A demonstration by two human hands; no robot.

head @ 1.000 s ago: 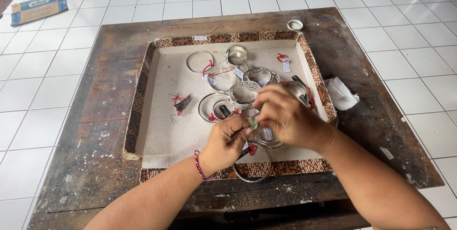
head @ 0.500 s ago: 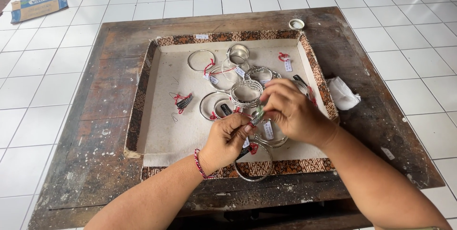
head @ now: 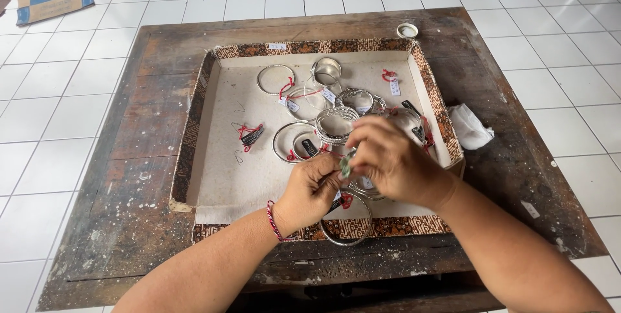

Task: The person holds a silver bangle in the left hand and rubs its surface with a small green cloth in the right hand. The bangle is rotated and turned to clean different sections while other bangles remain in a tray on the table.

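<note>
Both hands, left hand [head: 315, 187] and right hand [head: 388, 161], pinch a small green piece [head: 346, 165] together above the tray's [head: 194, 151] near edge, fingers closed for fine control. A silver bangle [head: 346, 225] lies beneath them on that edge.

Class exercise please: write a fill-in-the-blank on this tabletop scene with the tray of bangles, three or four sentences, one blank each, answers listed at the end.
1. The silver bangles lie in a shallow ____ with a patterned rim.
2. The left hand wears a red and white cord around its ____.
3. Both hands meet over the tray's ____ edge, the right hand pinching a small green piece.
4. A crumpled white cloth lies on the wooden table to the tray's ____.

Answers: tray; wrist; near; right
</note>
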